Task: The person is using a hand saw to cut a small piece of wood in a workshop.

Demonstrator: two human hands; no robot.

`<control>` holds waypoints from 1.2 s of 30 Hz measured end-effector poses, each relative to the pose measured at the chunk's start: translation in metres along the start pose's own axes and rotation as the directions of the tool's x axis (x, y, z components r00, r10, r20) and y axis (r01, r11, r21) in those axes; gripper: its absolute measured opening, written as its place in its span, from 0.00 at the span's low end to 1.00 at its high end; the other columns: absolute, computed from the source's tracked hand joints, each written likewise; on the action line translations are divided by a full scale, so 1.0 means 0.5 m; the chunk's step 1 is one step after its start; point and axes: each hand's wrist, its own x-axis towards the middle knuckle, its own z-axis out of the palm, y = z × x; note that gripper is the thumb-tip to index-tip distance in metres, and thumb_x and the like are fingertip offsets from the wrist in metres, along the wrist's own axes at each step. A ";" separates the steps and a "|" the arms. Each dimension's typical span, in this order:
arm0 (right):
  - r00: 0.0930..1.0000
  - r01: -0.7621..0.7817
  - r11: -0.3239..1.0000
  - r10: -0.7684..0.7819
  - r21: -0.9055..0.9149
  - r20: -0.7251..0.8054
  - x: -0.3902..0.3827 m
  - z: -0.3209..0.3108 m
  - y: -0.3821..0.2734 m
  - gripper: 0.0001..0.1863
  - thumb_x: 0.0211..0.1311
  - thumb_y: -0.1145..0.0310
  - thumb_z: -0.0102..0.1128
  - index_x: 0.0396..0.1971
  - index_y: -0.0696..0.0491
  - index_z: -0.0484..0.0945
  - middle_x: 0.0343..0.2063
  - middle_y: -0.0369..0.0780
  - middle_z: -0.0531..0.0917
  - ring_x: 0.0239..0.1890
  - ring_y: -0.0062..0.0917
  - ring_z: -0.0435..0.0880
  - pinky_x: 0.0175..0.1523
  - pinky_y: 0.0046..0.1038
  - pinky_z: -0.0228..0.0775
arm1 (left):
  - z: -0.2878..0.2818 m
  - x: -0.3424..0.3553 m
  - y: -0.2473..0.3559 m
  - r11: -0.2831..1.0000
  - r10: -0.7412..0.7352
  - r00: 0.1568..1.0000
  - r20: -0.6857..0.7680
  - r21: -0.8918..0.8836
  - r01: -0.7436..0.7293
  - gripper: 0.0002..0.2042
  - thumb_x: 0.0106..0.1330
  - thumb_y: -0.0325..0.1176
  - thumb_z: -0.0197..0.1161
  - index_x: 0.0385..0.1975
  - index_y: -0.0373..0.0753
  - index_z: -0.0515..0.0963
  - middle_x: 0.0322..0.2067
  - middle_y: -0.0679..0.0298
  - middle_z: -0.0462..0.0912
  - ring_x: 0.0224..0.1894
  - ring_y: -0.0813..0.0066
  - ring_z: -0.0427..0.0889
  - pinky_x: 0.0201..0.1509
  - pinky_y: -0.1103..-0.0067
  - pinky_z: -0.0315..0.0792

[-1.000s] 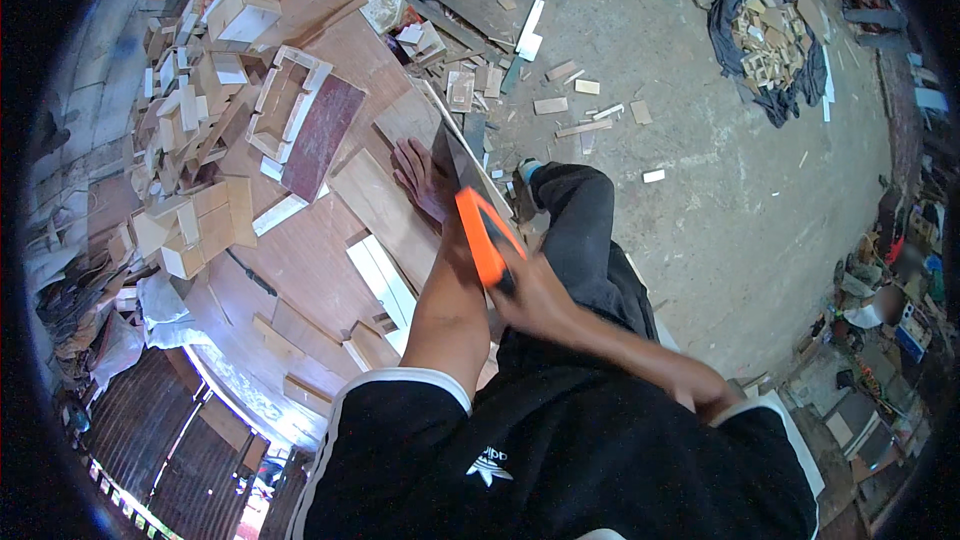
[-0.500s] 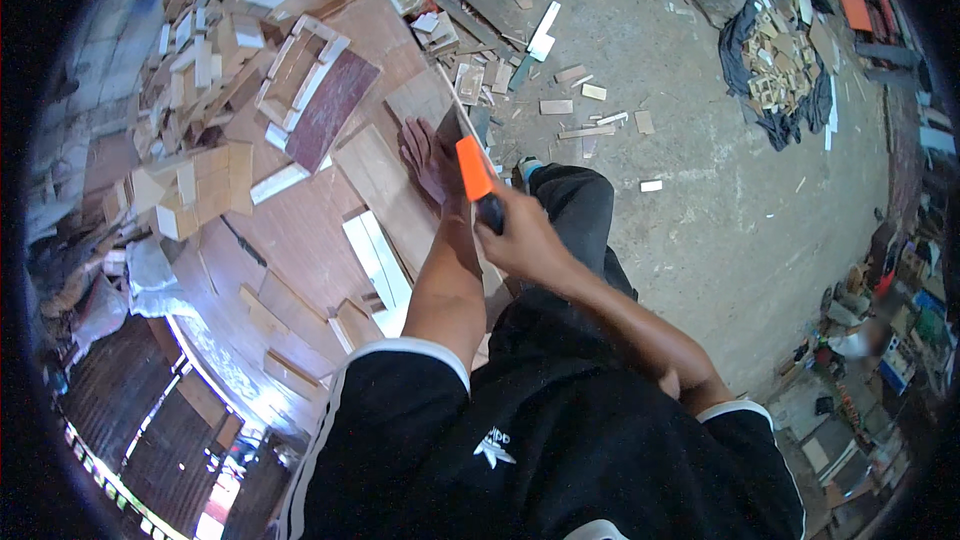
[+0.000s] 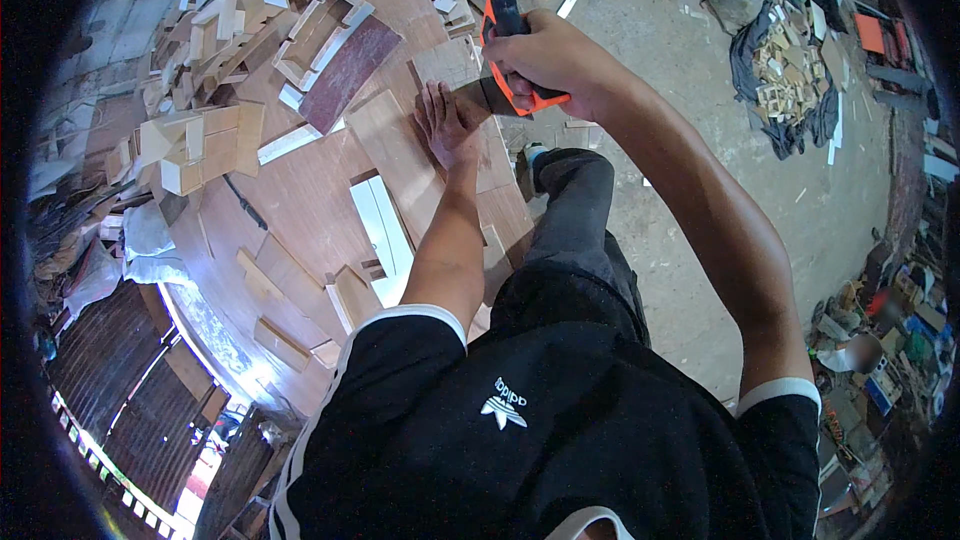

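My left hand (image 3: 447, 130) lies flat with its fingers stretched over wooden boards on the work table, near the table's right edge. Beneath and beside it is a brown plank (image 3: 390, 145), and a paler board (image 3: 445, 62) lies just beyond the fingers. In my right hand (image 3: 560, 58) is a handsaw (image 3: 503, 10), gripped by its black and orange handle past the table's edge. Its dark blade reaches left toward my left hand; how far it goes and whether it touches wood I cannot tell.
On the table (image 3: 300, 190) are white strips (image 3: 380, 225), a maroon panel (image 3: 352, 70), a small wooden frame (image 3: 320, 35) and stacked box-shaped wooden pieces (image 3: 205, 145). Offcuts fill a dark cloth (image 3: 790, 70) on the concrete floor (image 3: 690, 210). Clutter lines the right side.
My right hand has moved forward and right with the handsaw, and the handle has turned so the blade points left. My left hand stays on the boards.
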 end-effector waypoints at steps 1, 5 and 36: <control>1.000 -0.031 0.999 0.030 -0.026 -0.002 -0.004 0.006 0.001 0.09 0.58 0.73 0.57 0.36 0.60 0.72 0.21 0.37 0.74 0.18 0.22 0.75 0.22 0.28 0.69 | 0.001 -0.001 0.000 1.000 -0.009 1.000 0.007 0.013 0.009 0.31 0.66 0.45 0.52 0.70 0.44 0.61 0.72 0.60 0.58 0.76 0.60 0.52 0.77 0.57 0.43; 0.999 0.006 0.999 -0.004 -0.032 0.053 0.000 0.031 0.001 0.09 0.60 0.73 0.57 0.39 0.58 0.71 0.19 0.35 0.71 0.17 0.19 0.72 0.22 0.27 0.66 | 0.006 -0.006 0.000 1.000 -0.028 0.999 0.015 -0.002 0.028 0.33 0.64 0.44 0.53 0.71 0.44 0.59 0.72 0.60 0.58 0.76 0.60 0.53 0.78 0.58 0.43; 0.997 0.010 0.999 -0.006 -0.051 0.081 0.064 0.065 0.081 0.03 0.58 0.74 0.53 0.28 0.58 0.71 0.17 0.37 0.72 0.16 0.21 0.73 0.20 0.28 0.65 | 0.005 -0.003 0.010 1.000 -0.022 0.990 -0.142 -0.025 0.018 0.27 0.65 0.43 0.55 0.62 0.35 0.71 0.68 0.53 0.66 0.72 0.56 0.61 0.75 0.57 0.50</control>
